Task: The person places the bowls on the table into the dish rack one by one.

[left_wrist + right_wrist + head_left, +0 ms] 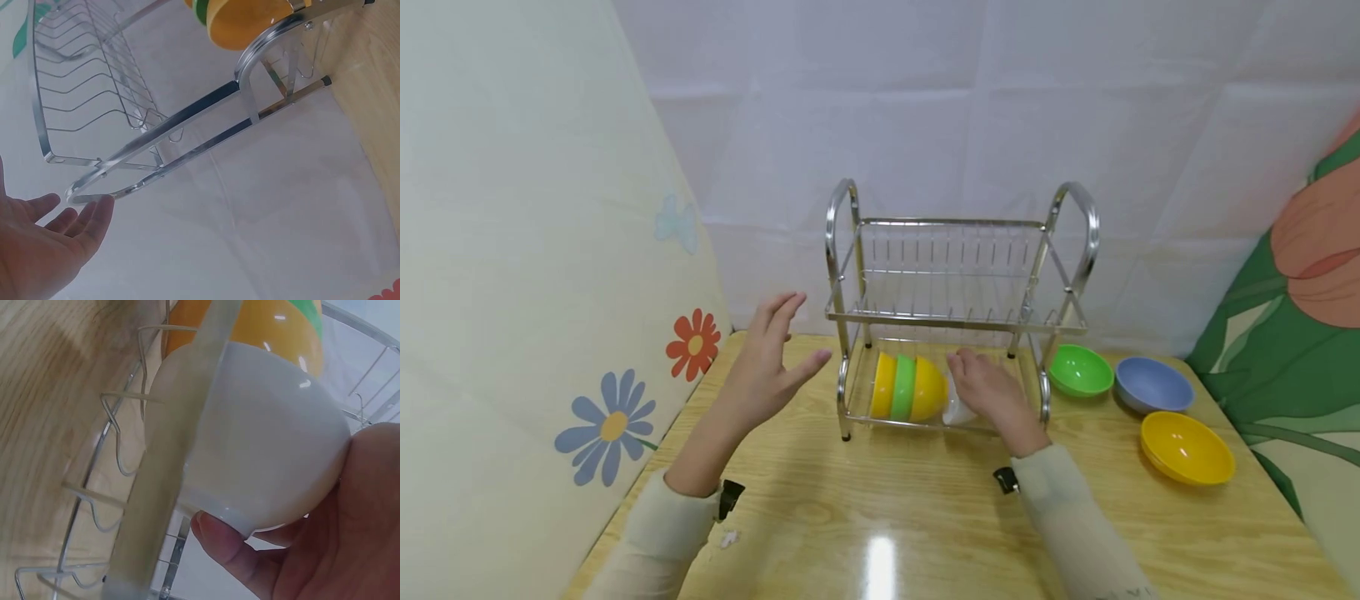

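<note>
A white bowl stands on its side in the lower tier of a two-tier metal dish rack. My right hand holds it by the base, the thumb at its foot ring in the right wrist view. Left of the white bowl, a yellow bowl, a green bowl and another yellow bowl stand in a row on edge. Out to the left of the rack, my left hand is raised with its fingers spread and holds nothing.
Right of the rack on the wooden table sit a green bowl, a blue bowl and a yellow bowl. The rack's upper tier has wire slots. A pale cloth wall rises close behind.
</note>
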Demonstrator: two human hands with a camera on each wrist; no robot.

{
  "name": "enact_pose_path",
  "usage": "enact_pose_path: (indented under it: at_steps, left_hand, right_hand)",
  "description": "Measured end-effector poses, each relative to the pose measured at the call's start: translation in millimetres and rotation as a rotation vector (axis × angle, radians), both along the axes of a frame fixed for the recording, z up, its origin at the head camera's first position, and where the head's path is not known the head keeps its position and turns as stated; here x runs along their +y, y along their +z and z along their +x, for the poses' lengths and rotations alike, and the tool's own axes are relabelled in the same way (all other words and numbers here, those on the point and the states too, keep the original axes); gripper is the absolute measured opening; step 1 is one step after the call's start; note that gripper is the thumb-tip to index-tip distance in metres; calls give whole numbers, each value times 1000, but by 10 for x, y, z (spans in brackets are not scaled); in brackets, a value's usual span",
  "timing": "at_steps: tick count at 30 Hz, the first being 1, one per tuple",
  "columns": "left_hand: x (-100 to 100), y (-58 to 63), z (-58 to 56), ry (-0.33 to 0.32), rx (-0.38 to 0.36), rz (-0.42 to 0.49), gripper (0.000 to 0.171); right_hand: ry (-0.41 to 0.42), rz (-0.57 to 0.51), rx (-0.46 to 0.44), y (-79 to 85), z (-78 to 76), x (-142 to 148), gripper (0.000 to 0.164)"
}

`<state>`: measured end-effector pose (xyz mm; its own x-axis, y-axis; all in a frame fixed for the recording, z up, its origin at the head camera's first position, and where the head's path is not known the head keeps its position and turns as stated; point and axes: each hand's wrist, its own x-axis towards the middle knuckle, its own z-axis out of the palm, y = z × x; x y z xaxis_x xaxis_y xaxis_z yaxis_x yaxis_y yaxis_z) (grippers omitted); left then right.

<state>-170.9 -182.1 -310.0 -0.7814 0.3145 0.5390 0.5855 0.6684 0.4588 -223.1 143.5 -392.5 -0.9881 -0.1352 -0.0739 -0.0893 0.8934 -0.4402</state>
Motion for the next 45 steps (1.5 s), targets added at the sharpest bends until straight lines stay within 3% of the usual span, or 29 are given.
enact_pose_path:
  at_steps: [16, 25, 39, 45]
  left_hand:
    - [120, 266, -246, -8, 19, 5, 80]
    - [128, 504, -468, 2, 2, -28, 82]
    - [248, 864, -922, 4, -67, -151, 90]
    - [341, 944, -1066, -6, -107, -199, 90]
  right_hand:
    - [-2, -2, 16, -98, -130, -179, 65]
    - [10, 21, -41, -140, -188, -232, 83]
    - [-2, -32, -61, -136, -224, -216, 87]
    - [-26, -66, -72, -141, -198, -228, 93]
